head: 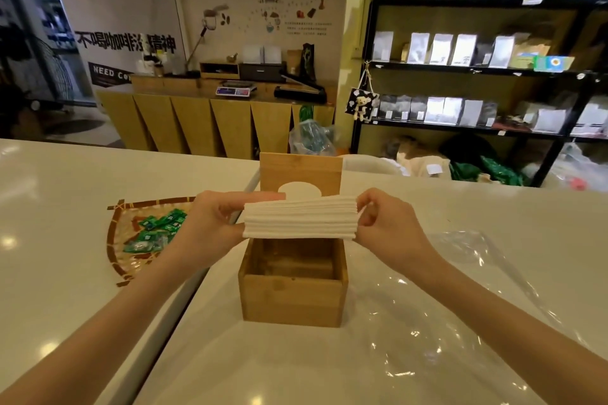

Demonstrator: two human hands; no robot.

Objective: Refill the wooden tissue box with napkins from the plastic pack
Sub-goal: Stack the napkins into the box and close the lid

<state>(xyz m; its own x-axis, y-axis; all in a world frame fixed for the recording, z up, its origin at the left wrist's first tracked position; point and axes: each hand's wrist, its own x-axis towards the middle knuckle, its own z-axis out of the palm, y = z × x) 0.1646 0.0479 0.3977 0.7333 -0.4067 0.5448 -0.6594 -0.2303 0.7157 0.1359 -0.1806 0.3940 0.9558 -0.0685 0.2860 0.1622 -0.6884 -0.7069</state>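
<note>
A glossy white surface [82,181] fills the foreground of a coffee shop, with black shelves [477,69] of foil bags at 1 o'clock and a wooden counter [210,115] at 11 o'clock. At centre stands the open wooden tissue box [292,299], its lid [301,171] upright behind. Left hand [210,217] and right hand [391,223] grip the napkin stack [301,220] by its ends, directly above the box. Clear plastic pack [454,289] lies at 4 o'clock; a woven tray [115,240] of green sachets [158,233] at 9 o'clock.

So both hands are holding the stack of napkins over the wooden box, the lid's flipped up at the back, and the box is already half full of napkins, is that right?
Not quite. The head view shows the wooden box empty: only its bare inner walls are visible. The rest holds: the left hand and right hand grip the napkin stack by its ends above the opening, and the lid stands up behind.
</note>
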